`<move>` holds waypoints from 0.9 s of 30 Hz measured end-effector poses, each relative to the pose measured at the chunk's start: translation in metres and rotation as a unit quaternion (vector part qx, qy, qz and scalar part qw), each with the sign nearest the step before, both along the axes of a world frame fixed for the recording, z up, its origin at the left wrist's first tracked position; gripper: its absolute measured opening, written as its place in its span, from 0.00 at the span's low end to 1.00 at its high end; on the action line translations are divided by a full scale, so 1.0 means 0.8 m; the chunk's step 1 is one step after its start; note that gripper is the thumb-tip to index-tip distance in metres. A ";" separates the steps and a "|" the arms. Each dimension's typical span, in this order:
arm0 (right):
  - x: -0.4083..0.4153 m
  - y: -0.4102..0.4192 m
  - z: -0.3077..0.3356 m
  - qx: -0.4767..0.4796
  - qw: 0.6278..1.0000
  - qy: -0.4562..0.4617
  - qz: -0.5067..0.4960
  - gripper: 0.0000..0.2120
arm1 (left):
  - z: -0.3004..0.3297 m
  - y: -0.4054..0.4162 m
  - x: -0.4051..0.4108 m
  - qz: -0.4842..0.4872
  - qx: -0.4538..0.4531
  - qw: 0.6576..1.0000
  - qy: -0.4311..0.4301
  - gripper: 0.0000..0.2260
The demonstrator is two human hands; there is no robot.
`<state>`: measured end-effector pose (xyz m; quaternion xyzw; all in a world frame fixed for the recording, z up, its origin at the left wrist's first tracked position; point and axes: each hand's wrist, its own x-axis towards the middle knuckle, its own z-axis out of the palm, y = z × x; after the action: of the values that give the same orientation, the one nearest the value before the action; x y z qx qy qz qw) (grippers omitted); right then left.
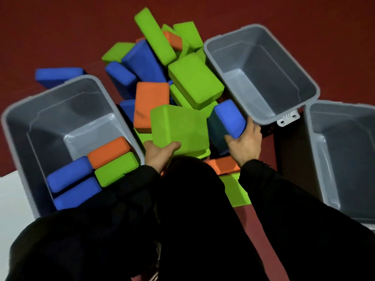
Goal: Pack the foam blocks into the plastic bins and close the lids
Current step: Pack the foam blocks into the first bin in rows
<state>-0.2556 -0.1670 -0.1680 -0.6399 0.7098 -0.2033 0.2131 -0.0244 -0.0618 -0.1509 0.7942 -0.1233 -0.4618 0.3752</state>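
Dark red floor, with a white patch at the near-left corner behind the left bin (pixel 18 122). Pile (pixel 162 74) of green, blue and orange foam blocks sits in the middle; all places below are relative to it. Left bin is just left of the pile and holds a bottom row: two blue, one orange, one green. Back bin (pixel 261 72) is right of the pile and tilted, nothing visible in it, with a white latch (pixel 288 118) at its near rim. Right bin (pixel 341 157) is further right and nearer, inside only partly in view. No lids in frame. Left hand (pixel 160 153) grips a green block (pixel 179 129) at the pile's near edge, thumb on top, fingers hidden under it. Right hand (pixel 244 141) curls around a blue block (pixel 229 118) at the near-right edge, touching the back bin's rim. Risks: both blocks look like they prop up neighbours, so lifting them together could slide the big green one above down and scatter blocks. Foam compresses, so a one-handed grip may slip. The tilted back bin could get knocked by the right wrist. Loose stacking in the left bin may stop the lid from seating.
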 end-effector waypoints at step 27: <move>0.394 0.088 0.111 -0.031 0.914 -0.112 0.389 0.44 | 0.064 0.274 0.353 0.049 -0.008 0.929 -0.367 0.35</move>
<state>0.0598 -0.0969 -0.0793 -0.8446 0.3696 -0.1970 0.3336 0.2580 0.1574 -0.0999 0.9104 -0.2167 -0.1177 0.3321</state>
